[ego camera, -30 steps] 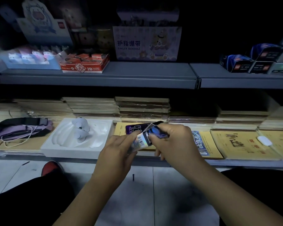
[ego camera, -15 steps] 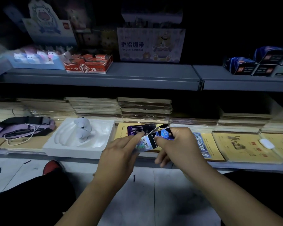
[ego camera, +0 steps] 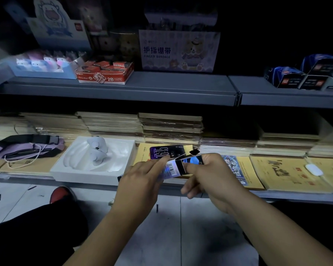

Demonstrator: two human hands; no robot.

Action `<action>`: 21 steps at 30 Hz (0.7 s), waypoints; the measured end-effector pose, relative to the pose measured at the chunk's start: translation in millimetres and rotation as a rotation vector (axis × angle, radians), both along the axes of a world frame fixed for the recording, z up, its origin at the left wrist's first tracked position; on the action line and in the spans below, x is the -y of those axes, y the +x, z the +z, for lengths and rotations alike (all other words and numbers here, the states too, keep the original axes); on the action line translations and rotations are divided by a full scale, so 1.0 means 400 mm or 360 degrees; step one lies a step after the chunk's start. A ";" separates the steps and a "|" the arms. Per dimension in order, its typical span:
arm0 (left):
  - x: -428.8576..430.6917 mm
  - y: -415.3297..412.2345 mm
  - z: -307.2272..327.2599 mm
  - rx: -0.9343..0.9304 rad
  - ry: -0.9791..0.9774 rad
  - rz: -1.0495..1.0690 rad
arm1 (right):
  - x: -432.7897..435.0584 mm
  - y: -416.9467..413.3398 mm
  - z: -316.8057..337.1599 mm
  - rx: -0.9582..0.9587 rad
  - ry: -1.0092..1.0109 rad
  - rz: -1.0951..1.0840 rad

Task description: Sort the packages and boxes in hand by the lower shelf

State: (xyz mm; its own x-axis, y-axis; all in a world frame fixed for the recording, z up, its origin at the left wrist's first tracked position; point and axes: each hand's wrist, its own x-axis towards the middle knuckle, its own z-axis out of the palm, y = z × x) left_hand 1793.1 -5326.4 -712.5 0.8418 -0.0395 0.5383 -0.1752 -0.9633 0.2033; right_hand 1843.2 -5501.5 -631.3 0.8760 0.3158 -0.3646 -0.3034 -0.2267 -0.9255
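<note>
Both hands hold a small card pack [ego camera: 176, 167], shiny with a barcode and a blue picture, just in front of the lower shelf edge. My left hand [ego camera: 142, 179] grips its left end with fingers stretched along it. My right hand [ego camera: 206, 175] pinches the right end, where the pack's black flap stands open. Behind the pack a phone [ego camera: 166, 151] with a lit screen lies on a yellow notebook.
A white tray [ego camera: 69, 169] with a pale toy figure [ego camera: 97, 148] sits left of the hands, a purple pouch [ego camera: 27, 148] further left. Stacks of notebooks [ego camera: 171, 125] fill the lower shelf; a white mouse [ego camera: 313, 169] lies right. The upper shelf [ego camera: 161, 87] carries boxes.
The pack's flap has been pulled further open. Both hands stay at the shelf edge and have moved little; the view has come slightly closer.
</note>
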 end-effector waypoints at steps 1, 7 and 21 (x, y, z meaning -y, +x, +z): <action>-0.001 0.000 -0.001 0.0000 -0.0004 0.0003 | -0.003 -0.004 -0.003 0.0001 0.0007 0.0029; -0.001 0.001 -0.004 0.0037 -0.0022 -0.0002 | -0.001 -0.010 0.009 -0.0103 0.0104 0.0246; 0.011 -0.005 0.015 0.0013 -0.0029 -0.0040 | 0.004 -0.004 0.028 -0.0260 0.0148 0.0445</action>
State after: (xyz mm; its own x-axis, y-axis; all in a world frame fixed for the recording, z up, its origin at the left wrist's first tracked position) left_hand 1791.2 -5330.9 -706.4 0.8362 -0.0508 0.5461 -0.2013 -0.9546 0.2194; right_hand 1841.8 -5503.2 -620.1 0.6829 0.5742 -0.4516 -0.3876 -0.2391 -0.8903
